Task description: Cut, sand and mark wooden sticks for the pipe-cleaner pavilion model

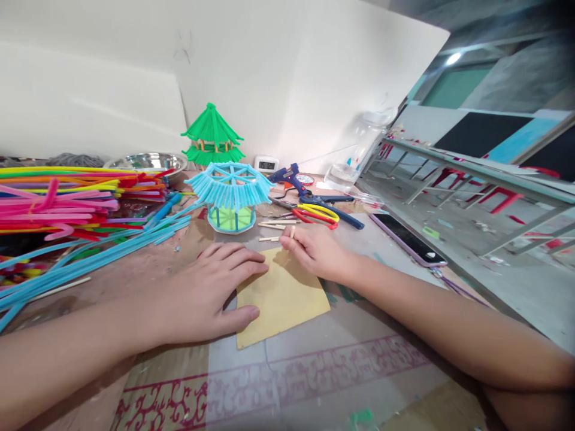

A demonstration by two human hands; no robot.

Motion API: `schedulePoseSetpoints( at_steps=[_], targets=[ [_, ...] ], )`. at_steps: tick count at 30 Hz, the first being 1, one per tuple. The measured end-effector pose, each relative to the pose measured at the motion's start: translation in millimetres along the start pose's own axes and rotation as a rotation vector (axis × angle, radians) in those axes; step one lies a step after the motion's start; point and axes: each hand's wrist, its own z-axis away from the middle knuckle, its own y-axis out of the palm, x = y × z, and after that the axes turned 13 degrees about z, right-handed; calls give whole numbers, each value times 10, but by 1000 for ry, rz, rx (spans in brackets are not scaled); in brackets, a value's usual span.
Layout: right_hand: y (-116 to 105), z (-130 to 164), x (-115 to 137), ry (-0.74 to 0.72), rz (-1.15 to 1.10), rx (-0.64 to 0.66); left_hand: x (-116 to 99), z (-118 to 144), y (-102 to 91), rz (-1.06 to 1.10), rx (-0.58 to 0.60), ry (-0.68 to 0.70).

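My left hand (220,287) lies flat with fingers stretched out, its fingertips and thumb on the left edge of a yellow square sheet (287,305). Over the sheet's far right corner, my right hand (318,251) is closed around a short wooden stick (293,231), whose pale end pokes up above the fingers. Behind the hands stands a small blue pavilion model (231,197) with a pipe-cleaner roof and a green base. Several loose wooden sticks (272,225) lie just beyond my right hand.
Bundles of coloured pipe cleaners (67,203) fill the left side. At the back are a green roof model (212,137), a metal bowl (148,161), a small clock (266,164), a glue gun (290,176) and a clear jar (348,170). Pliers (318,212) and a phone (406,238) lie right.
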Motion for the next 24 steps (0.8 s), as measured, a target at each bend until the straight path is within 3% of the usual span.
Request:
schedulePoseSetpoints(
  at_steps=[5,10,16,20,24],
  targets=[
    [-5,-13,74,-66,-123,56,9,-6,11,-14,-3,20],
    [-5,-12,-85,76,-84,12,6,-13,2,5,15,-7],
    [-26,-103,-107,468,-1024,-28,-5,-13,-4,4,1,-5],
    [-122,-137,-44,565,-1628,-36,5,-6,17,9,-9,-11],
    [-183,-114,4,526,-1782,1,17,1,26,4,-26,-18]
  ],
)
